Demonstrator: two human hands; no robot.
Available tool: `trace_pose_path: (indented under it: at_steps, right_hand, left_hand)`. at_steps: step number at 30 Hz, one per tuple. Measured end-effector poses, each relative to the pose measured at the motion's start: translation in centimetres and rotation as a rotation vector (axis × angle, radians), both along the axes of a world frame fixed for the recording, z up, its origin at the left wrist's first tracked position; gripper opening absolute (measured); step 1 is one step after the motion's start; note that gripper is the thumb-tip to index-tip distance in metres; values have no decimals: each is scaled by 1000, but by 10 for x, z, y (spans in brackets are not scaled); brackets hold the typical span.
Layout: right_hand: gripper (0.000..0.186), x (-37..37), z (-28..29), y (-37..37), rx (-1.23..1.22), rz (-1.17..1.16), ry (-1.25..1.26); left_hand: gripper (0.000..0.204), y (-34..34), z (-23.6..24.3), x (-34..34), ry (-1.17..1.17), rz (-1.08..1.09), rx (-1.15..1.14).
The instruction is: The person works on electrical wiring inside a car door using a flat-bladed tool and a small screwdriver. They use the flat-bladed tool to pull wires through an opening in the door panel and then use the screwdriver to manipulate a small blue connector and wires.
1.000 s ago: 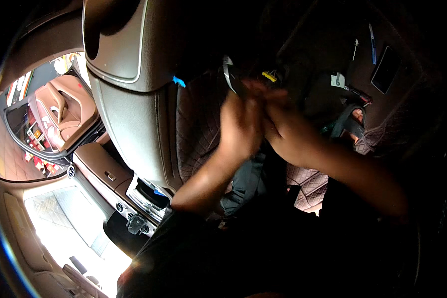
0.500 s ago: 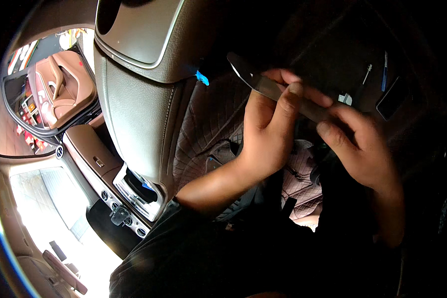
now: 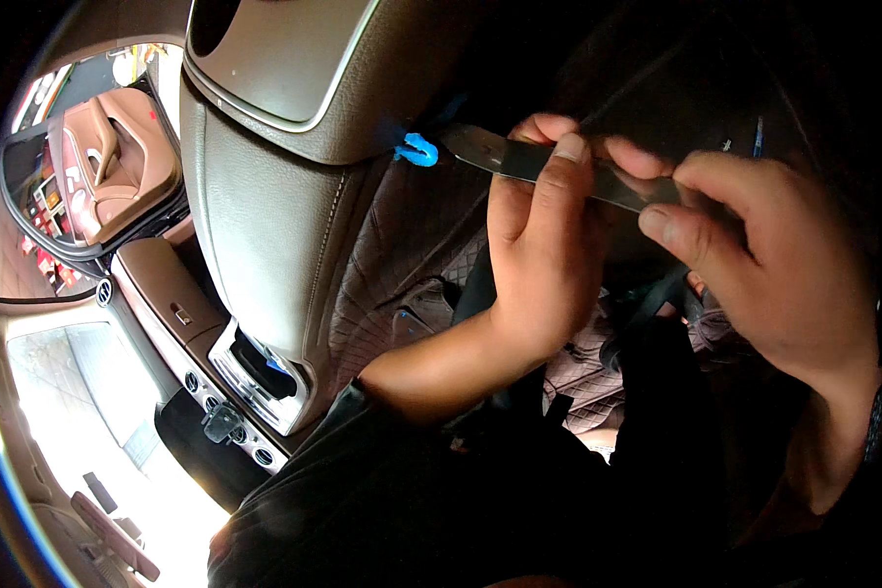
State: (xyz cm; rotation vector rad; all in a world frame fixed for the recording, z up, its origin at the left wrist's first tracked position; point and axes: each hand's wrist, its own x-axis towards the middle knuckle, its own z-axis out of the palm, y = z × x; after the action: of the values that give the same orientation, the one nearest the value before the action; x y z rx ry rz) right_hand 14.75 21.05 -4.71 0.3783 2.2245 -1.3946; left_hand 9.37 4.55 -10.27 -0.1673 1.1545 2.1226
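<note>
A long, flat metal strip (image 3: 490, 149) with a rounded tip lies across both hands, tilted down toward the right. My left hand (image 3: 544, 235) grips its middle, thumb on top and fingertips showing behind it. My right hand (image 3: 755, 255) pinches the right end between thumb and fingers. The strip's tip is beside a bright blue object (image 3: 418, 149), perhaps tape, at the lower edge of the console's cup holder section (image 3: 274, 69). Below that section is a padded grey leather console side (image 3: 255, 235) with stitching.
Dark quilted mats (image 3: 387, 255) cover the seat and floor area. An open car door (image 3: 118, 167), dashboard (image 3: 162, 284) and bright windscreen (image 3: 78, 382) are on the left. A slim blue tool (image 3: 759, 137) lies in shadow at the back right. My legs in dark clothing fill the lower middle.
Both hands have shifted up and right in view. The strip is now more level, beside the blue object. The right hand has spread from the left toward the strip's far end.
</note>
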Motion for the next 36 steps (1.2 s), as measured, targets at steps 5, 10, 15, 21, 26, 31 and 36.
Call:
trace_pose_path:
  at_steps: [5, 10, 15, 21, 26, 31, 36]
  right_hand:
    - [28, 26, -28, -31, -140, -175, -83]
    - [28, 40, -57, -79, -434, -462, 136]
    - [33, 37, -37, -82, -773, -503, -119]
    - [28, 27, -36, -76, -927, -404, -309]
    - [34, 26, -44, -108, -991, -525, -179]
    - [31, 16, -50, -138, -1170, -622, -78]
    - [34, 16, -48, -147, -1194, -643, -45]
  left_hand:
    - [16, -3, -10, 4, 210, 5, -188]
    - [20, -23, -5, -7, 340, -112, -377]
    - [19, -24, -5, -8, 358, -88, -403]
    - [14, -20, 4, -13, 365, -65, -399]
    - [14, -34, 3, -25, 446, -143, -430]
    - [19, -45, 14, -47, 571, -364, -572]
    - [24, -48, 13, -53, 591, -452, -614]
